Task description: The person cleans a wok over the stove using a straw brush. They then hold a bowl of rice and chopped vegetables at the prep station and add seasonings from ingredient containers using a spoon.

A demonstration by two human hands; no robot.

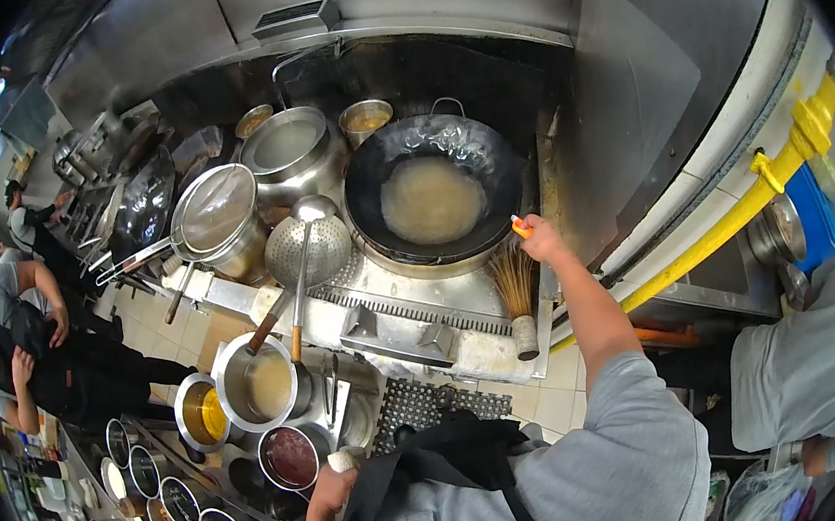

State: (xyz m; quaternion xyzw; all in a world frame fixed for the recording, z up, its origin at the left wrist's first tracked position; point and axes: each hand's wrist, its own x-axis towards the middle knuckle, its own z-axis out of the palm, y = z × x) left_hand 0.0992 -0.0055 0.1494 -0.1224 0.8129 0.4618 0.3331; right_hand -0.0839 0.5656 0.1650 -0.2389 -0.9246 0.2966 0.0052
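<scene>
the right grip [542, 241] clamps an orange piece [521, 227] beside the wok [498, 174], perhaps to avoid its heat; i cannot tell whether the left grip [333, 491] is closed.

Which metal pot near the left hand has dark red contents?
The pot just beyond the left hand; the larger pot holds pale liquid; the pot farther left, yellow.
</scene>
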